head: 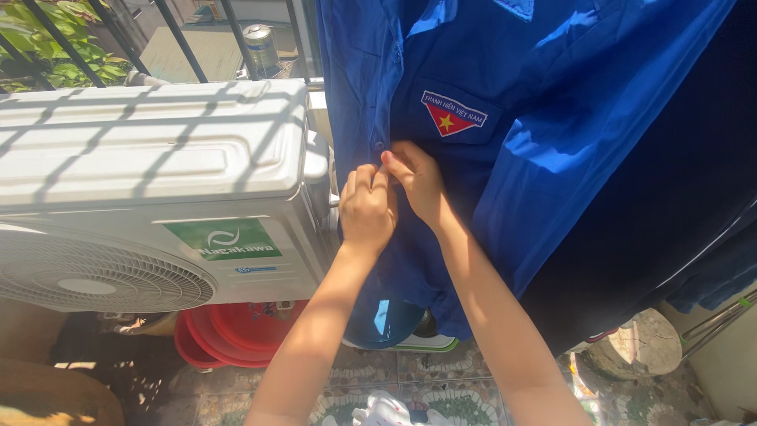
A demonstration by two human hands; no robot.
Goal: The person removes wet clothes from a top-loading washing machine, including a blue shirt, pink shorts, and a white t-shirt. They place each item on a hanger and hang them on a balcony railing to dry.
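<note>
Both hands meet at the front placket of the hanging blue shirt (505,134): left hand (367,207) and right hand (416,180) pinch the cloth by a button (379,145), fingers clenched. A hard tug risks dragging it against the white air-conditioner unit (158,158), or off its hanger towards the red basins (236,331) below.

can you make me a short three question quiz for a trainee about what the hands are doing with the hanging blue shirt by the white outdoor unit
1. True or false: both hands meet at the front button strip of the hanging blue cotton shirt.
2. Which thing stands directly to the left of the shirt? A) a white boxy outdoor air conditioner unit B) a wooden ladder C) a green bicycle
3. Fill in: under the unit sit stacked round plastic basins of the colour ____.

Key
1. True: the left hand and the right hand pinch the placket just below a small button.
2. A, the air conditioner unit.
3. Red, the basins.
</note>
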